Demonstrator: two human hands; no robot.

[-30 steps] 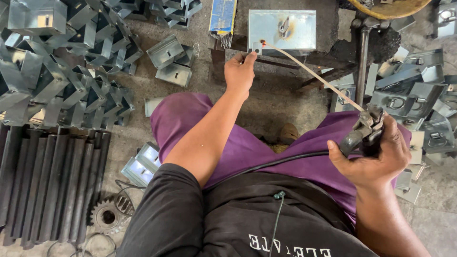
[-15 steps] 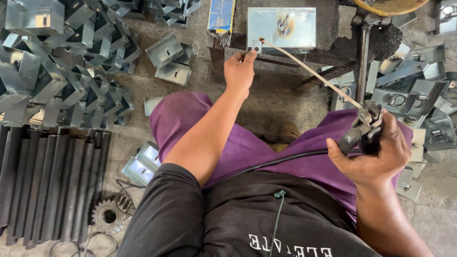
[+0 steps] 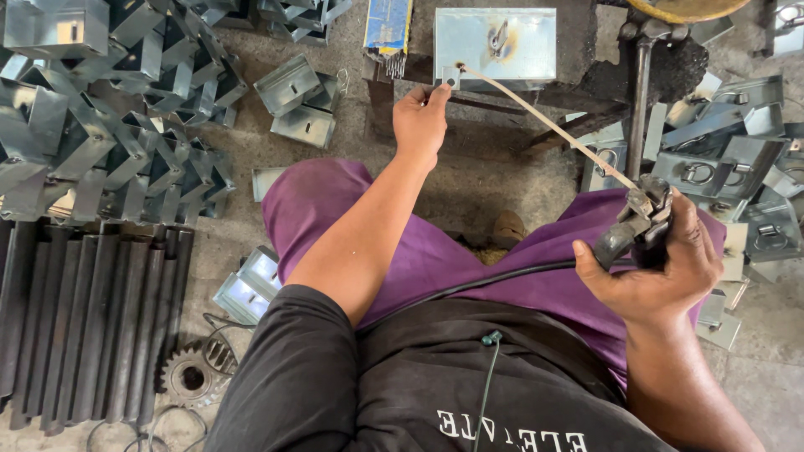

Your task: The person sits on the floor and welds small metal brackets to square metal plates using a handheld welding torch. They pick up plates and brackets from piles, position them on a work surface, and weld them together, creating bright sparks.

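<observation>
My left hand (image 3: pixel 421 121) reaches forward and pinches a small square metal piece (image 3: pixel 450 77) against the lower left corner of a shiny metal box (image 3: pixel 496 43). My right hand (image 3: pixel 656 272) is closed around a dark welding electrode holder (image 3: pixel 636 226) over my right thigh. A long thin welding rod (image 3: pixel 544 121) runs from the holder up and left, and its tip touches the small piece. A black cable (image 3: pixel 469 286) trails from the holder across my lap.
Heaps of folded metal brackets (image 3: pixel 109 125) lie at the left, more with rings at the right (image 3: pixel 720 167). Dark ribbed bars (image 3: pixel 84 326) and a gear (image 3: pixel 188 378) sit at lower left. A blue packet of rods (image 3: pixel 388 25) lies ahead, near a metal stand (image 3: pixel 641 92).
My left hand has crept slightly forward toward the box. The rod tip stays at the small piece and my right hand holds almost still.
</observation>
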